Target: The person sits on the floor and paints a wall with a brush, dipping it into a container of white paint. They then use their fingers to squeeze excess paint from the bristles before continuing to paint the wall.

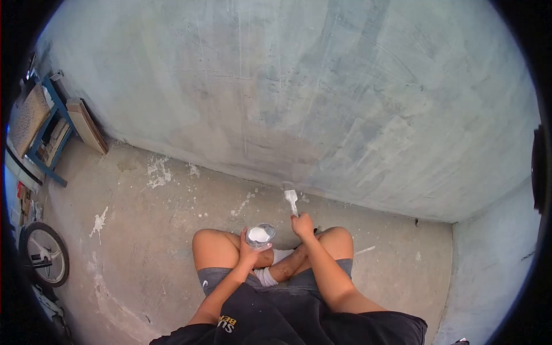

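A round clear container with white material inside is in my left hand, whose fingers wrap its side above my crossed legs. My right hand is closed round the handle of a white-coated brush or scraper; which of the two it is I cannot tell. The tool points away from me, and its broad end is at the foot of the grey wall. White socks show between my legs, under my hands.
The concrete floor has white splatters. At the left stand a blue-framed rack, leaning boards and a wheel. Another wall meets the main wall at the right.
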{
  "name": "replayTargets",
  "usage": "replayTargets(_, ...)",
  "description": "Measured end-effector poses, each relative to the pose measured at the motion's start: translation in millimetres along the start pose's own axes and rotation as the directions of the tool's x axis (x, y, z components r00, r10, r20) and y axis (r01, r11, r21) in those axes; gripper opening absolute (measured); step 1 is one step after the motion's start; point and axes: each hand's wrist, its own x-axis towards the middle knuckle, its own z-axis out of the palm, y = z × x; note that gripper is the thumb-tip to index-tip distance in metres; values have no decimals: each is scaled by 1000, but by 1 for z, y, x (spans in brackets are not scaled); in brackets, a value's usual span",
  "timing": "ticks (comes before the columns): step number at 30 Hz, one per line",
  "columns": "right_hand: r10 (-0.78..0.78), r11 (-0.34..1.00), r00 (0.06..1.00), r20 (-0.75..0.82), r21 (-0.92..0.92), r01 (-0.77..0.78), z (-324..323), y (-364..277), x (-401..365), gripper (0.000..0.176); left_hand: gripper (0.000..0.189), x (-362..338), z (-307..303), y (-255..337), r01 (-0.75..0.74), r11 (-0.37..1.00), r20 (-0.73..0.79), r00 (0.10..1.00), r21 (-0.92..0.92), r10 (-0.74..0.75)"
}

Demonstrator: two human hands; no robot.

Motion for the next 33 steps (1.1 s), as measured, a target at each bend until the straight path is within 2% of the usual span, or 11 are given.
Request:
replayTargets(3,42,999,998,-56,4,-42,4,-13,27,44,113,19,-8,-3,-58,998,-12,998,-10,58)
replayTargets(9,-189,975,943,-273,64,214,-32,-52,-22,36,113,20,-5,16,-35,997,-57,998,-66,31)
replayTargets(11,-122,973,973,-195,169,156,-32,-54,-38,35,112,25,-7,1,-28,998,-51,998,-62,25)
replayTargets(13,-128,975,968,-215,152,163,-16,-39,-30,34,112,22,-4,9,-24,999,-31,999,-41,22)
replayTargets(15,-82,987,995,-51,133,88,-1,-22,-13,32,112,19,-5,10,-20,1000,-17,1000,-9,20)
replayTargets(19,27,992,997,-72,129,-18,0,-19,17,35,111,19,-7,4,-41,999,-36,999,-10,40)
replayTargets(21,50,974,994,-102,224,-26,-24,-32,18,35,111,19,-9,7,-30,1000,-66,997,3,30)
replayTargets(27,-86,954,984,-157,271,127,-57,-67,-32,38,112,22,-6,3,-58,998,-66,996,-38,55)
replayTargets(29,-128,961,972,-197,217,170,-34,-48,-31,33,112,24,-8,-3,-81,994,-57,995,75,85)
replayTargets(31,-174,962,957,-232,166,215,-17,-34,-16,31,112,25,-6,-1,-77,996,-54,995,41,79)
replayTargets(33,-97,970,995,30,227,87,-3,-21,-1,31,112,21,-7,-2,-65,998,-51,997,17,66)
